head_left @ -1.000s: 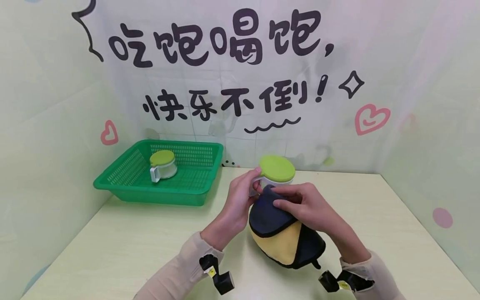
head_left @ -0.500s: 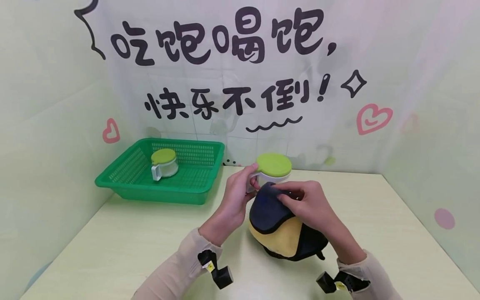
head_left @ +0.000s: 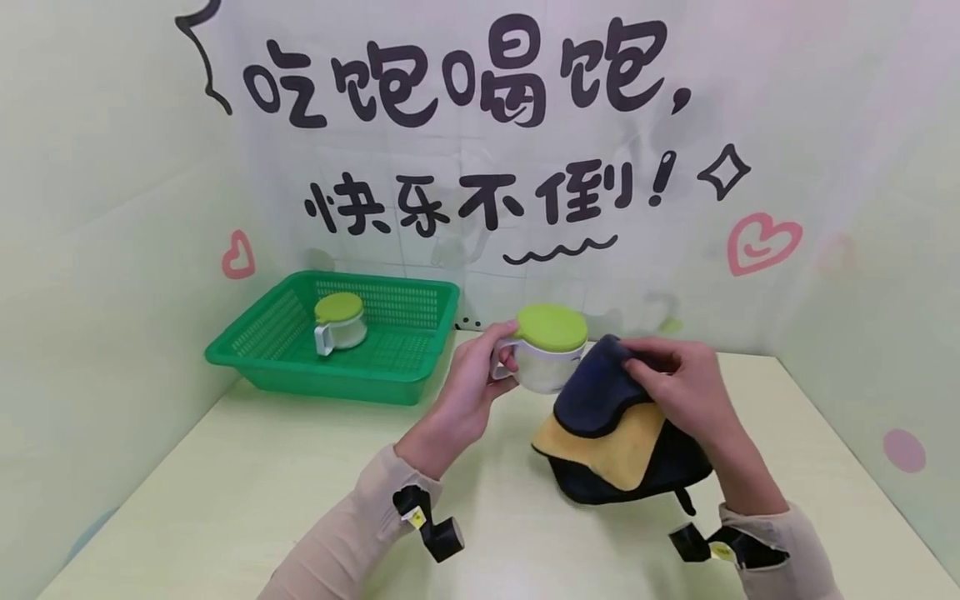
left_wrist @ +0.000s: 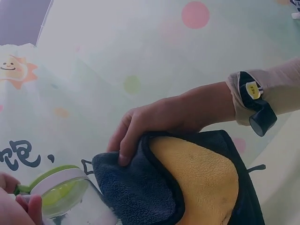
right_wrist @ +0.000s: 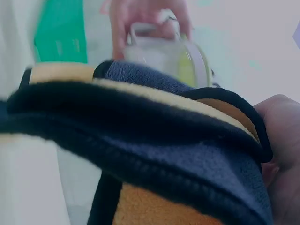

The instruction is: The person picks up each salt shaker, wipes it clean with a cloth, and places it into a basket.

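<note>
My left hand [head_left: 471, 375] grips the handle of a clear jar [head_left: 546, 367] with a green lid [head_left: 552, 327], its thumb at the lid's edge. The jar is held up off the table, to the left of the cloth. My right hand [head_left: 686, 387] pinches the top of a folded cleaning cloth [head_left: 600, 387], dark blue on one face and yellow on the other, with black edging. In the left wrist view the cloth [left_wrist: 136, 187] hangs in folds right beside the jar [left_wrist: 77, 201]. The right wrist view shows its layered folds [right_wrist: 154, 117] close up, partly covering the jar.
A green plastic basket [head_left: 330, 379] stands at the back left of the table [head_left: 300, 467]. Inside it sits a second, similar jar [head_left: 345, 329] with a green lid and white handle. A printed curtain [head_left: 420, 150] closes off the back and sides.
My right hand has moved right with the cloth, away from the jar, and the cloth's lower folds spread out. More of the jar's body shows now. The left hand keeps its grip.
</note>
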A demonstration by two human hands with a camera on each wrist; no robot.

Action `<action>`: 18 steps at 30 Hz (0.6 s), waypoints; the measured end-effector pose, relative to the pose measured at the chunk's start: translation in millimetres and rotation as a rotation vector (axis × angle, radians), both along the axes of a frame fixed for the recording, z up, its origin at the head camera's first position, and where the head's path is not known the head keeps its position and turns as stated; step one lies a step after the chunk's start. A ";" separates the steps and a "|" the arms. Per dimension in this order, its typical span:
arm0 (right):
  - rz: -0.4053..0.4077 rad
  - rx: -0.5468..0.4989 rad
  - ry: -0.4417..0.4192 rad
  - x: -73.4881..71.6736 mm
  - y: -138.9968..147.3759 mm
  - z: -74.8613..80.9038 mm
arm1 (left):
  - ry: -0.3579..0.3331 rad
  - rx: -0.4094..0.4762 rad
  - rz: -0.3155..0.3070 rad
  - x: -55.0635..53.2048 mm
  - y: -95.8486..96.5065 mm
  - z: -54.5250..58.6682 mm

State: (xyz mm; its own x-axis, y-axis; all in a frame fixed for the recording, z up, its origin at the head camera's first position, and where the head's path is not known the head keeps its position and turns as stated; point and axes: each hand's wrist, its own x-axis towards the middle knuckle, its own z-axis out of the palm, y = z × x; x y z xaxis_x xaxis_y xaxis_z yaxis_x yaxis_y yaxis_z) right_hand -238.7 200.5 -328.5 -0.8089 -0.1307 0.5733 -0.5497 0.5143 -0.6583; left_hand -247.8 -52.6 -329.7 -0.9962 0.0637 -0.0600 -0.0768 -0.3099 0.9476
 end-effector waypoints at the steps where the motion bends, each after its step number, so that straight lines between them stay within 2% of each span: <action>1: -0.015 -0.004 -0.002 0.0 4.0 1.6 | 0.002 0.001 -0.001 -0.1 -1.0 1.0; 7: -0.063 -0.031 -0.026 2.4 25.3 11.4 | 0.024 0.010 -0.016 0.4 -4.1 6.7; 13: -0.055 -0.057 -0.022 3.6 36.1 17.8 | 0.034 0.031 -0.019 -1.6 -8.0 10.2; 18: -0.049 -0.051 -0.031 3.1 41.4 20.2 | 0.019 0.026 0.010 -4.3 -21.5 13.0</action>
